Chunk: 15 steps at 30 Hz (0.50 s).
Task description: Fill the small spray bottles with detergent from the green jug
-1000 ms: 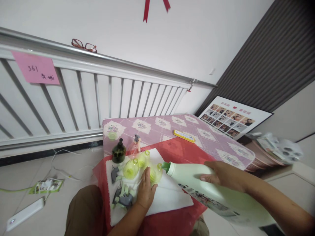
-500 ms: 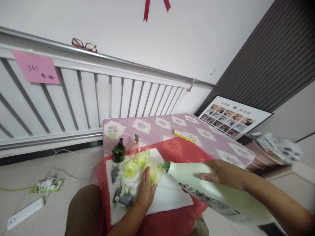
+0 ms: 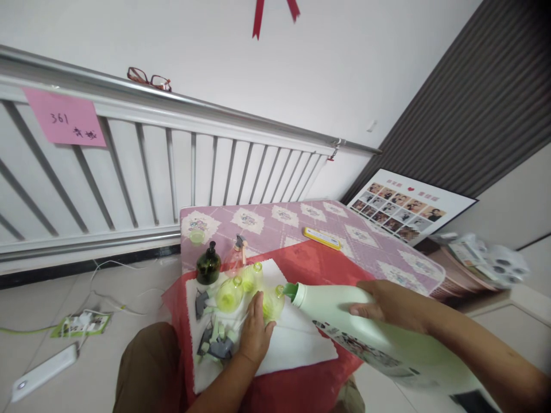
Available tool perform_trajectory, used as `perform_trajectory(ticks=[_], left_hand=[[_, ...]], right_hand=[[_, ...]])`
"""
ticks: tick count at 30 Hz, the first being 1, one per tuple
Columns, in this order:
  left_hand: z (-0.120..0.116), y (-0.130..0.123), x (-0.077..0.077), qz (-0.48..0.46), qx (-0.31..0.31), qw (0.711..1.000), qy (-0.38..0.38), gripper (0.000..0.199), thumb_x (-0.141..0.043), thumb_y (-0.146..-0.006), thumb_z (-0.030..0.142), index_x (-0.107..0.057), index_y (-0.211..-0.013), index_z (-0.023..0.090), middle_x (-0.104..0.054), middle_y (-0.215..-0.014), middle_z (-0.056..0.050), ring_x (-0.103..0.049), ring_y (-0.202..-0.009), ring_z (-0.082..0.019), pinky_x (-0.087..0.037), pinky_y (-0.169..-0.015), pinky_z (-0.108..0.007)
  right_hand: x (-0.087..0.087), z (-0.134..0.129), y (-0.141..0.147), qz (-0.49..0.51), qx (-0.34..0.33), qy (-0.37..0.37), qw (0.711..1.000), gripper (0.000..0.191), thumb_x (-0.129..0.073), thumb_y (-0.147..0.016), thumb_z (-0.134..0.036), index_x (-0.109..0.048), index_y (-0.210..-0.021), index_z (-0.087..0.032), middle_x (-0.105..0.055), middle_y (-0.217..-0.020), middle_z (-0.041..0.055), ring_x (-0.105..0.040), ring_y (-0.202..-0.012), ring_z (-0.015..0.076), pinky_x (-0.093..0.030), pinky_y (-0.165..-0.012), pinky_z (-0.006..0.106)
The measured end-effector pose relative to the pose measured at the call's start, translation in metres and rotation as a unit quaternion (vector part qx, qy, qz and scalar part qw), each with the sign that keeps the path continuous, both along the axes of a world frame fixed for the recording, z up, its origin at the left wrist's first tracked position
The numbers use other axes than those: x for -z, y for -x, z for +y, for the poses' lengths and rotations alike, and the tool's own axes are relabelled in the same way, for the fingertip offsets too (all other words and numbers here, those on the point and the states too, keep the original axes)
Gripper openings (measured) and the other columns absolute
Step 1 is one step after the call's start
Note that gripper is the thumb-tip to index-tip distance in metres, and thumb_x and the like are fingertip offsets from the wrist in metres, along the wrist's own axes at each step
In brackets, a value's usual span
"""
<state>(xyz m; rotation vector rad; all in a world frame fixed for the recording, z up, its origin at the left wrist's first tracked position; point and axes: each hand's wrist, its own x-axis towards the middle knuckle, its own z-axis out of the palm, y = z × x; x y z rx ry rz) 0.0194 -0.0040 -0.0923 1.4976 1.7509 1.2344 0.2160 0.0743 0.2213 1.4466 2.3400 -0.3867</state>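
My right hand [image 3: 383, 304] grips a large pale green jug [image 3: 336, 315], tilted on its side, its green spout [image 3: 291, 291] right at the mouth of a small clear yellow-green bottle [image 3: 273, 304]. My left hand [image 3: 255, 330] is closed against the near left side of that bottle, its fingertips partly hidden. Just beyond are two more yellow-green bottles, one on the left [image 3: 229, 295] and one behind [image 3: 251, 278], without tops. Grey and green spray heads [image 3: 220, 344] lie on the white cloth [image 3: 297, 338] left of my left hand.
A dark green pump bottle [image 3: 208, 267] and a pink spray bottle [image 3: 236, 258] stand at the back of the cloth. Under it lies a red sheet [image 3: 314, 261] on a purple patterned table cover [image 3: 275, 232]. A yellow case [image 3: 322, 237] lies farther right. A radiator [image 3: 241, 166] runs behind.
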Motion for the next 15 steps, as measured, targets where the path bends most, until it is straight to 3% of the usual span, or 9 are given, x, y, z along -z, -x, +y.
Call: perform_trajectory(ticks=[15], left_hand=[[-0.0005,0.0,-0.002,-0.016,0.0,1.0,-0.002,0.074,-0.052,-0.079,0.016,-0.021,-0.146,0.012,-0.025,-0.156,-0.014,-0.021,-0.145,-0.022,-0.023,-0.119,-0.038]], right_hand=[[0.0011,-0.0002,-0.0015,0.013,0.012,-0.001,1.0,0.043,-0.053,-0.078,-0.062,-0.062,-0.083,-0.021,-0.071,-0.09,0.0113,-0.065,-0.085,0.0313,-0.049,-0.07,0.04]])
